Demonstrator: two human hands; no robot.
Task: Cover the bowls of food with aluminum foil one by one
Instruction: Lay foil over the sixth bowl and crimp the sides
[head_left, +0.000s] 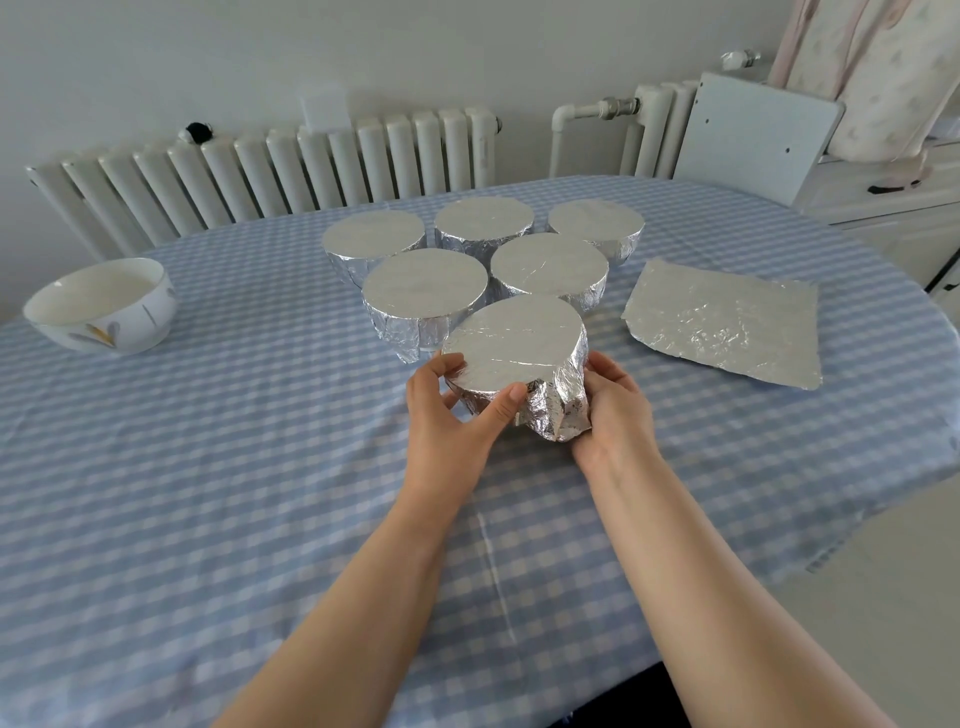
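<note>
- Foil-wrapped bowl (514, 348) sits tilted at the near tip of a cluster of five other foil-covered bowls (426, 286) on the checked surface (208, 467).
- Left hand (457, 410) grasps its left side, thumb curled on the foil near the rim.
- Right hand (613, 410) cups its right side, fingers curled round the crumpled foil.
- Uncovered white bowl (101, 306) stands far left.
- Loose foil sheet (727, 322) lies flat at right.

Six foil-covered bowls (511, 345) — one uncovered bowl (101, 304)

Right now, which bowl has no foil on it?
The white bowl at far left, alone; the other six are foil-wrapped.
</note>
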